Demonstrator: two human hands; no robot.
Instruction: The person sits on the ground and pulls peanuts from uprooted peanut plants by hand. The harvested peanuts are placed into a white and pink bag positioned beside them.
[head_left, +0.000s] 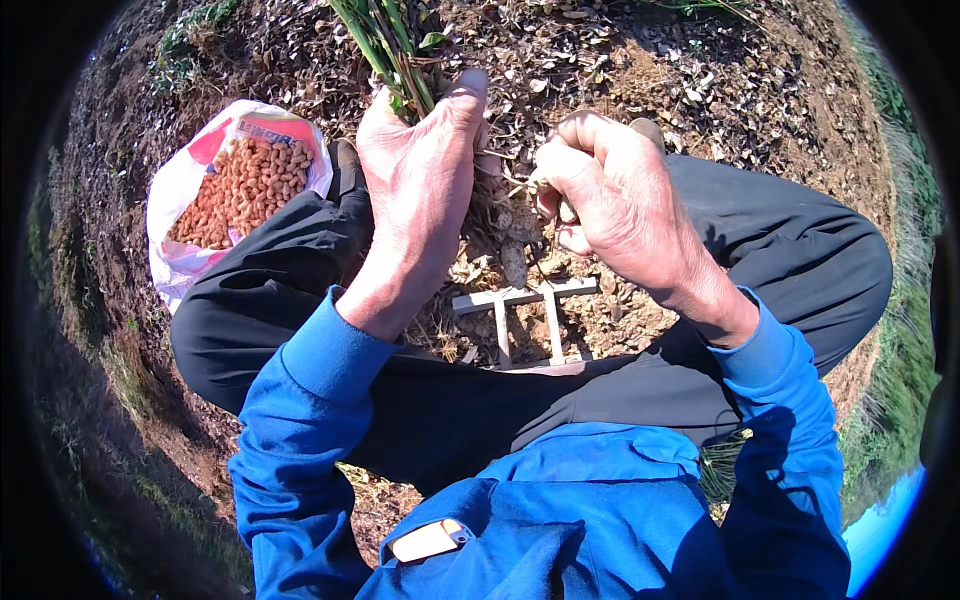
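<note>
My left hand (425, 165) is closed around the green stems of a peanut plant (385, 45), with its leafy part pointing away from me. The pale roots hang to the right of that hand, toward my other hand. My right hand (610, 190) has its fingers curled in by the roots, and a peanut pod (568, 211) shows between them. Whatever else is inside that hand is hidden. Below the roots, a greyish elongated pod (513, 265) shows in the gap between my hands.
A white and pink sack (170, 205) full of peanuts (250, 185) stands beside my left knee. Between my legs lies a pale wooden frame (525, 295) with two crosspieces. Dry leaves and soil (720, 70) cover the ground ahead. Grass borders the right side.
</note>
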